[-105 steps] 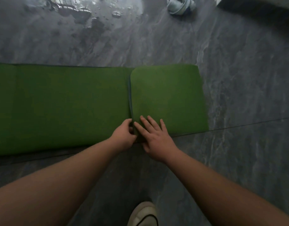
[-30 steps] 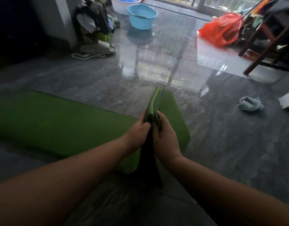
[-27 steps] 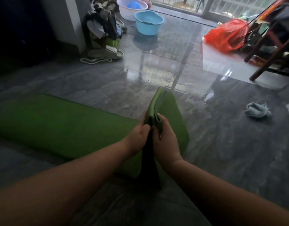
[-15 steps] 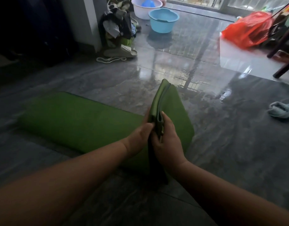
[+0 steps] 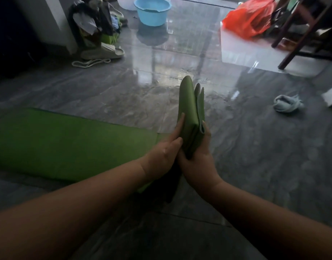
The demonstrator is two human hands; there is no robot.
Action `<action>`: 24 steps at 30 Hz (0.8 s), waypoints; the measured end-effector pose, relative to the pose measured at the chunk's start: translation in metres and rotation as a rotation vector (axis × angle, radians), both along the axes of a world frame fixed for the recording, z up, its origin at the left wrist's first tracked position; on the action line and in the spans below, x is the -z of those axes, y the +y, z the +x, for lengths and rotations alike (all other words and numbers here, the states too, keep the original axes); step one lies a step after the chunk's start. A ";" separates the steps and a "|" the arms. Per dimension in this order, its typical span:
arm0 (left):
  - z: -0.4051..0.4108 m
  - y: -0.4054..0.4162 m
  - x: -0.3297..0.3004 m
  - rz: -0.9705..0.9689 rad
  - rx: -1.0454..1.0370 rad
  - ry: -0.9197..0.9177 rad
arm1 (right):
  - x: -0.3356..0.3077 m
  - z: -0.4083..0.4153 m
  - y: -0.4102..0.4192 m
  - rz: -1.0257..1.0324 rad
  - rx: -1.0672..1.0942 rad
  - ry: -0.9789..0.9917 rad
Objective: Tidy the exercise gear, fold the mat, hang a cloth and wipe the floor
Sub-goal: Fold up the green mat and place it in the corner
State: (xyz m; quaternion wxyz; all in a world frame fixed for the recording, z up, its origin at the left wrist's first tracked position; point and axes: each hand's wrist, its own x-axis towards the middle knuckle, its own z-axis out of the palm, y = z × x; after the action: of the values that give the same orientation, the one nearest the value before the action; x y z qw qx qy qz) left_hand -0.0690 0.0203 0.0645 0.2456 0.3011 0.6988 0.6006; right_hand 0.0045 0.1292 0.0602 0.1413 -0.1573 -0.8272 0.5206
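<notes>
I see both hands on the folded end of the green mat (image 5: 188, 117), which stands up on edge off the dark grey floor (image 5: 255, 147). My left hand (image 5: 165, 152) presses flat against the left face of the fold, fingers straight, thumb alongside. My right hand (image 5: 197, 158) cups the lower right side of the fold, thumb hooked over the layered edge, so it grips the stack. Layers of the fold are visible at the top; exact count I can't tell. The rest of the mat lies flat on the floor, running left from the hands to the frame edge.

A crumpled light blue cloth (image 5: 287, 103) sits on the floor, well apart to the right. Far back, a blue basin (image 5: 152, 11) stands on the wet, shiny part of the floor. Red plastic bag (image 5: 249, 17) at upper right, beside dark chair legs (image 5: 300, 36). Pile of clothes (image 5: 93, 23) against a white pillar at upper left, with a pale slipper (image 5: 103, 52) and a white cord (image 5: 90, 62) just in front.
</notes>
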 end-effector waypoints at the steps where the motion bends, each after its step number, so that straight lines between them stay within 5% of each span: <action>1: 0.004 0.010 0.002 0.002 0.021 0.023 | 0.001 0.006 0.011 -0.025 0.017 0.014; 8: 0.040 0.089 0.012 -0.141 0.122 0.173 | 0.008 0.056 0.090 -0.045 0.157 0.056; 24: 0.133 0.246 0.026 -0.094 0.363 0.097 | 0.012 0.165 0.224 0.065 0.457 -0.027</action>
State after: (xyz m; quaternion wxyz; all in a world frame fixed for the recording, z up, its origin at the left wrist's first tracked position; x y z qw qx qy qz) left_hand 0.0637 0.2666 0.0382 0.3296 0.4391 0.6715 0.4977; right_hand 0.1699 0.3531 0.0482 0.2495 -0.3427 -0.7882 0.4462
